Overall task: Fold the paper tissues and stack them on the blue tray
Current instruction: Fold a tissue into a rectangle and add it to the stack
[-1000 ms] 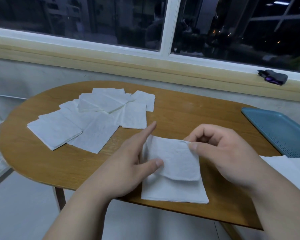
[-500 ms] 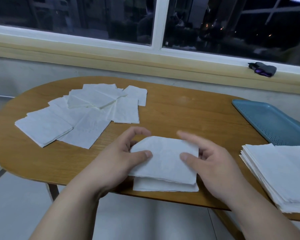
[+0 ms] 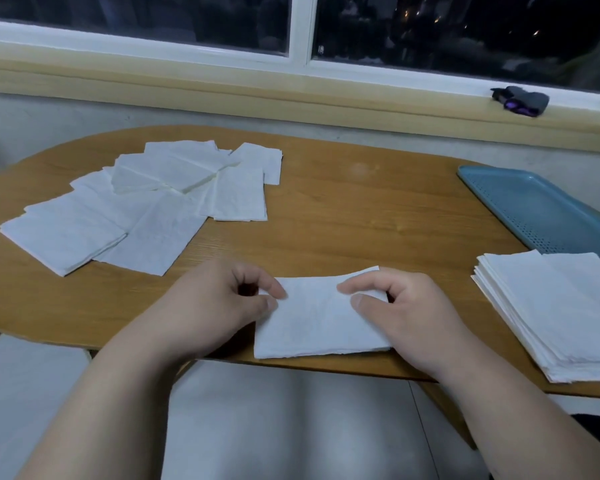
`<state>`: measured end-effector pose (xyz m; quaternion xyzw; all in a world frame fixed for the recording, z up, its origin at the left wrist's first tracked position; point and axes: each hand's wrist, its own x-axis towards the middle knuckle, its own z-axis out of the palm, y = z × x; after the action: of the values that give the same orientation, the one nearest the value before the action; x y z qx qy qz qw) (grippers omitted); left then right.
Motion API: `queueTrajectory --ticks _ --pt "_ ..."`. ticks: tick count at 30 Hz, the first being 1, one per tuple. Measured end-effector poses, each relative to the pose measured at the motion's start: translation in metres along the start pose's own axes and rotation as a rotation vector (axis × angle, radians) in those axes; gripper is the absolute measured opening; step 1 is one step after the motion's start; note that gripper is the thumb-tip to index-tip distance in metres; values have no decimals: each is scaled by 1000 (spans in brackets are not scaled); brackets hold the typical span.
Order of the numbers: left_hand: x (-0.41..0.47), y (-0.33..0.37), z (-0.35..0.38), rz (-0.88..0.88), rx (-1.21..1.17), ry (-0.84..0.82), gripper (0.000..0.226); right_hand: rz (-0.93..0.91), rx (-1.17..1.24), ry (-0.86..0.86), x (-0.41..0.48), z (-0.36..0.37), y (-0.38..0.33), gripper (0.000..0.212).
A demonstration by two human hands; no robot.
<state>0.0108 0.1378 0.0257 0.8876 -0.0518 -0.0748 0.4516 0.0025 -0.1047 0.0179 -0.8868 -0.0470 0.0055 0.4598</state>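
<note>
Two hands work one paper tissue (image 3: 319, 323) at the near edge of the table (image 3: 361, 209). The left hand (image 3: 219, 306) pinches its far-left corner between thumb and forefinger, and the right hand (image 3: 406, 313) pinches the far-right corner the same way, probably squaring the doubled layers before creasing. The blue tray (image 3: 541, 216) sits well apart at far right, with a neat tissue stack (image 3: 561, 313) just in front of it, within the right hand's reach.

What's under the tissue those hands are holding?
The wooden table shows round the tissue, which the left hand and right hand pinch. Whatever lies directly beneath is covered.
</note>
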Motion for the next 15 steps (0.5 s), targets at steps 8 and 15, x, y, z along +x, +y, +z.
queueTrajectory --ticks 8,15 --pt "6 -3 6 -31 140 7 14 -55 -231 55 4 11 12 22" --pt "12 -6 12 18 277 14 10 -113 -475 125 0 8 12 18"
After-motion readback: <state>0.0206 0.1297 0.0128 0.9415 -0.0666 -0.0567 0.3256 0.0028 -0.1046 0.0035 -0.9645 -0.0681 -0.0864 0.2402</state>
